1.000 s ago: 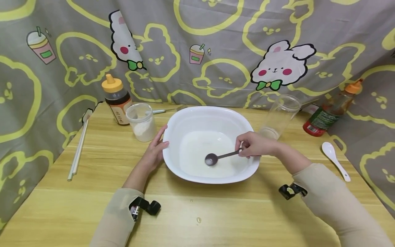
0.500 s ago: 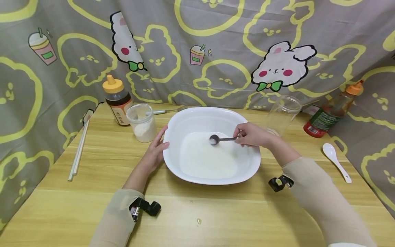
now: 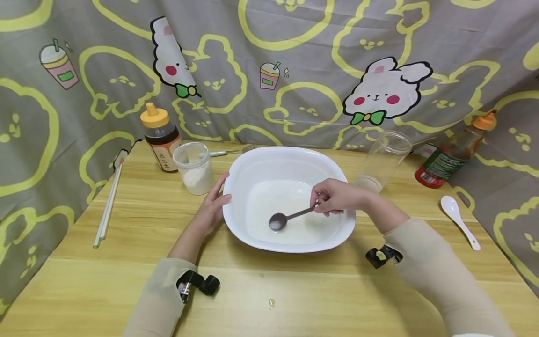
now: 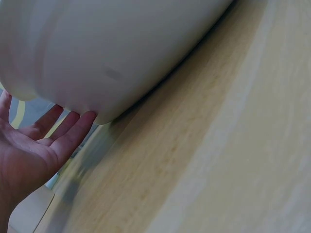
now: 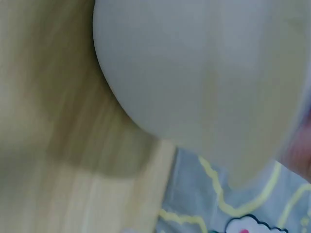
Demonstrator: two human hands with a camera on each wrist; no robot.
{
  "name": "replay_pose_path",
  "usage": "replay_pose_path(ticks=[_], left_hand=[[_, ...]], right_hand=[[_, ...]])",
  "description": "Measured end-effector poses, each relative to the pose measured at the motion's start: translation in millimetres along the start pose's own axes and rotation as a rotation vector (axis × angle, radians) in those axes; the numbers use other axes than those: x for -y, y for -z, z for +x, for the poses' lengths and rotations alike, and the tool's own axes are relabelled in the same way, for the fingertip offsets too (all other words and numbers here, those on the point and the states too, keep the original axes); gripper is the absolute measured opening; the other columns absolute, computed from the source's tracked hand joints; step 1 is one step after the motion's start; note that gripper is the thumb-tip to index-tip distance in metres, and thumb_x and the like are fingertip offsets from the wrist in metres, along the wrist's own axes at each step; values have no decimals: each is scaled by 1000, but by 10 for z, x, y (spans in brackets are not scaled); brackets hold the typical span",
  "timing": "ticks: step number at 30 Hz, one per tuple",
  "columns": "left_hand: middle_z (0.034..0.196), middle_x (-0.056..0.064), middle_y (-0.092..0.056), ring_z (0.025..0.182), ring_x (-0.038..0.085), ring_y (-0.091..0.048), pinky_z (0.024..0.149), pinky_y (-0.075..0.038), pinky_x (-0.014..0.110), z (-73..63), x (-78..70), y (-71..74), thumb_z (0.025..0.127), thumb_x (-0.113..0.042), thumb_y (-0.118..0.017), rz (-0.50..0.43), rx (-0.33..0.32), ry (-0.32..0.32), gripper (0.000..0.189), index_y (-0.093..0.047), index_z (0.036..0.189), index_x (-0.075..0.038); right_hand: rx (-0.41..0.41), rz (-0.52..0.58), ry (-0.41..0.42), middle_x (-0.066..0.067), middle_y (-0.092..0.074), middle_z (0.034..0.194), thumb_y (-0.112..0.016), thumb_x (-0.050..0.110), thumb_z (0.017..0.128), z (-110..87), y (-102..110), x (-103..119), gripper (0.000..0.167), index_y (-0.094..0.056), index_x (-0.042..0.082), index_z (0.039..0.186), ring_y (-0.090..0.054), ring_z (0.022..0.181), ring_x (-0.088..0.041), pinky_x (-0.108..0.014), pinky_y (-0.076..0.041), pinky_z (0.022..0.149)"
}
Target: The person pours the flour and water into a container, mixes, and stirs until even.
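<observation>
A white oval basin (image 3: 278,164) stands on the wooden table with thin milky-white liquid (image 3: 263,199) in its bottom. My left hand (image 3: 212,206) steadies the basin's left side, its thumb at the rim. In the left wrist view the fingers of the left hand (image 4: 34,145) lie nearly straight against the outer wall. My right hand (image 3: 337,194), over the basin's right rim, pinches the handle of a dark round-bowled measuring spoon (image 3: 279,222). The spoon's bowl is at the liquid, with some whitish content inside it. The right wrist view shows mostly the basin's outside (image 5: 175,63) and a blurred bit of hand.
Left of the basin stand a jar of white powder (image 3: 197,175) and a yellow-capped bottle (image 3: 161,140), with a fork (image 3: 227,151) behind and chopsticks (image 3: 107,206) farther left. To the right are a clear jar (image 3: 381,161), a sauce bottle (image 3: 450,159) and a white spoon (image 3: 459,222).
The measuring spoon has swung through the basin, first toward the far side, then back nearer and to the left, with my right hand following. My left hand and the basin stay put.
</observation>
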State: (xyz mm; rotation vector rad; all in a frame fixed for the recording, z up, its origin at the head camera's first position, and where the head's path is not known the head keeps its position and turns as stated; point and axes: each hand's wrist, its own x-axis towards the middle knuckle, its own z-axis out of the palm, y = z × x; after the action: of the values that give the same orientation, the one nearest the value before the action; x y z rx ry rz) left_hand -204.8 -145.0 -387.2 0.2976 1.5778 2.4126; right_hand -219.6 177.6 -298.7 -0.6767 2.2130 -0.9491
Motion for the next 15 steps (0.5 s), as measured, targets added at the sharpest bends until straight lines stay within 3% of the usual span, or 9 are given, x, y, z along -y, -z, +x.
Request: replay_pose_path(ticks=[4,8,13,15], left_hand=[[131,23,-26,101,28,-46,76,-46,35,-2,-6,7,83,-6,-44,11,-1,-2,63,-18,139,-22],[131,22,-26,100,26,-47,76,-46,35,-4,-6,13,83,-6,-45,11,5,-8,63,-18,139,-21],[130,22,-26,97,22,-50,75,-46,34,-4,0,13,83,-6,-45,2,9,-2,63,-18,139,-21],[130,22,-27,97,23,-49,75,-46,34,-5,-1,16,83,-7,-45,4,9,1,63,-18,138,-21]], right_hand=[[-1,-103,-49,-5,-49,55,-55,0,79,-206,130,16,3,-56,0,81,-38,42,-11,-21,-33,38],[-75,-188,-88,-5,-50,54,-54,-1,78,-314,258,-8,4,-56,0,81,-38,41,-12,-22,-33,37],[-210,-252,-132,-4,-51,56,-53,3,81,-191,283,-68,6,-56,-1,85,-40,43,-12,-24,-35,39],[-255,-230,-140,-5,-51,56,-53,4,81,-89,245,-67,8,-56,-1,86,-42,44,-12,-25,-35,40]])
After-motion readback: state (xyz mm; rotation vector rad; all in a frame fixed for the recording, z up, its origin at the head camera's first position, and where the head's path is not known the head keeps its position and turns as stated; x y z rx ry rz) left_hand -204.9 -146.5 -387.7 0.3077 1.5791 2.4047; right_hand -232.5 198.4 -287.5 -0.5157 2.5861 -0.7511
